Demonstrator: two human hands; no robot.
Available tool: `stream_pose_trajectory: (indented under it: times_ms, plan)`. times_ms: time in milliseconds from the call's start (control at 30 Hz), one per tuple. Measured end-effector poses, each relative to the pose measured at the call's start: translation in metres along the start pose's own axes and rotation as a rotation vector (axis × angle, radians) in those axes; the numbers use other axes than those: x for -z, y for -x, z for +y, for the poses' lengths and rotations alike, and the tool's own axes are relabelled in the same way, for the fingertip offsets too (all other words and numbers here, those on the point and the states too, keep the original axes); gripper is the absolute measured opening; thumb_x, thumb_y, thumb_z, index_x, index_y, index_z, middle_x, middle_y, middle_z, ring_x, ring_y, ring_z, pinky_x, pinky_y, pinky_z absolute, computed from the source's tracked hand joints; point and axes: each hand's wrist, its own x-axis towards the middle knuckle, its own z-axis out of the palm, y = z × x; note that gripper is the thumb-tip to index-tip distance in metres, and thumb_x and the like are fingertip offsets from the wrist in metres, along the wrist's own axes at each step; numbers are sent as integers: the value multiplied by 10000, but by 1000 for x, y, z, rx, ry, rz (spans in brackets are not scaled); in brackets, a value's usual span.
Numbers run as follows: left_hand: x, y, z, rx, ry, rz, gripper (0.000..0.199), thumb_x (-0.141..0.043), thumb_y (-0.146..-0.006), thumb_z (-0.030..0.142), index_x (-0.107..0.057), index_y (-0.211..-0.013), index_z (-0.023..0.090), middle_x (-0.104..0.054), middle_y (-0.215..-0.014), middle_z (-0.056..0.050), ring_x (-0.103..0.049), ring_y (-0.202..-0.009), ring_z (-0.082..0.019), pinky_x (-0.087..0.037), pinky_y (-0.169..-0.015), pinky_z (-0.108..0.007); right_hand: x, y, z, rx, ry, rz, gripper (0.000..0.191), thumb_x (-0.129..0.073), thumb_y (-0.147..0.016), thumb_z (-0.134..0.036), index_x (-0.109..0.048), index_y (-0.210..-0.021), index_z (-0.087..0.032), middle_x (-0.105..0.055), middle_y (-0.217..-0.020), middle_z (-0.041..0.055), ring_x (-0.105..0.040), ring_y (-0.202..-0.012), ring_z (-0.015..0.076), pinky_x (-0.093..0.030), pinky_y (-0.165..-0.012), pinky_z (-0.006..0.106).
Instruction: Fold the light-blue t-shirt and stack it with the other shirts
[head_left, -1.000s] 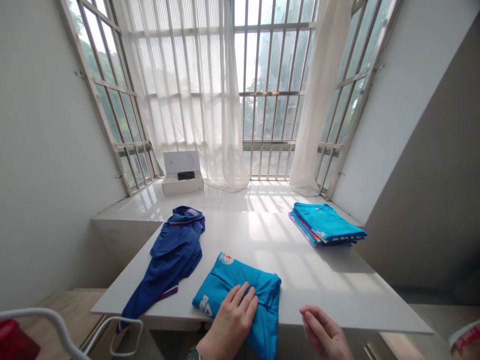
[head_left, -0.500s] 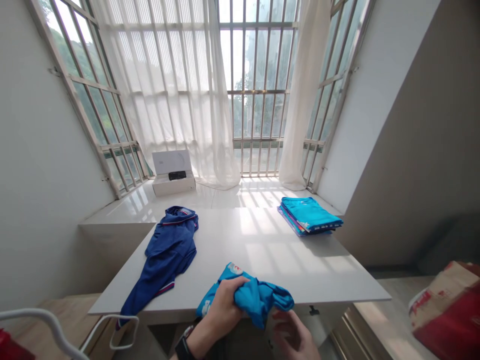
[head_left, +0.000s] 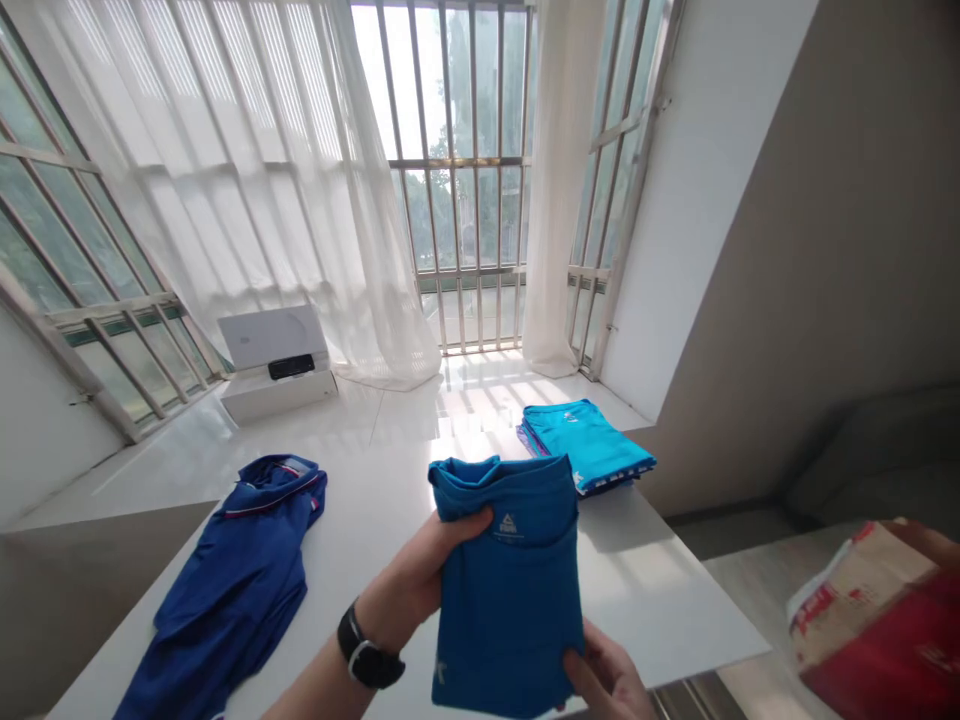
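Note:
A folded blue T-shirt (head_left: 514, 590) is held up above the table's near edge, its neckline at the top with a small white print inside the collar. My left hand (head_left: 427, 560), with a dark watch on the wrist, grips its left side, thumb on the front and fingers behind. At the lower right corner my right hand (head_left: 604, 675) pinches the cloth with the thumb in front. Just beyond it lies a neat stack of folded shirts (head_left: 589, 445), a bright blue one on top. A navy polo shirt (head_left: 240, 570) lies loosely folded lengthwise at the left.
The white table (head_left: 645, 590) meets a sunlit window ledge (head_left: 397, 410). An open white box (head_left: 281, 395) with a black object stands on the ledge. Sheer curtains hang before the barred windows. A red and tan bag (head_left: 877, 620) sits low at the right.
The blue shirt was bunched and low at the table edge; now it is a flat folded rectangle, raised higher. My right hand has taken hold of its lower corner. The view has shifted right and closer.

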Motion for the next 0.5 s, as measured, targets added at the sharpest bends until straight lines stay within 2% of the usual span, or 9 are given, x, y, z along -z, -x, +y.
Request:
stream_pose_trajectory:
  times_ms: [133, 233, 300, 400, 500]
  plan:
    - [-3, -86, 21, 96, 123, -119, 519, -754, -869, 295, -600, -1329, 110, -705, -1228, -173, -657, -1167, -349, -475, -1082, -510, 47, -38, -60, 97, 80, 186, 525, -708, -789, -623, -725, -1060, -174, -690, -773, 63, -600, -637, 183, -507, -559, 295]
    - [-12, -162, 33, 133, 233, -101, 512, -734, -886, 280, -587, -1329, 69, -729, -1167, -174, -687, -1119, -322, -485, -1081, -471, 94, -77, -114, 114, 144, 312, 516, -756, -763, -585, -711, -1075, -175, -699, -796, 46, -612, -682, 173, -523, -571, 266]
    - [-20, -212, 37, 143, 297, -90, 509, -721, -896, 274, -576, -1334, 59, -730, -1162, -175, -695, -1102, -314, -486, -1080, -464, 127, -105, -143, 77, 188, 314, 514, -774, -745, -580, -712, -1049, -170, -693, -766, 29, -609, -660, 156, -531, -570, 252]
    - [-25, -276, 32, 171, 375, -48, 495, -673, -931, 283, -551, -1362, 71, -719, -1190, -174, -693, -1107, -313, -478, -1082, -487, 171, -145, -165, -50, 236, 274, 496, -797, -706, -582, -723, -968, -168, -680, -692, 3, -608, -605, 130, -533, -568, 232]
    - [-16, -316, 10, 225, 415, 26, 523, -599, -975, 298, -477, -1425, 61, -702, -1218, -190, -683, -1127, -317, -469, -1084, -505, 199, -170, -161, -196, 248, 285, 426, -821, -686, -539, -703, -833, -158, -667, -647, 5, -610, -574, 119, -521, -533, 209]
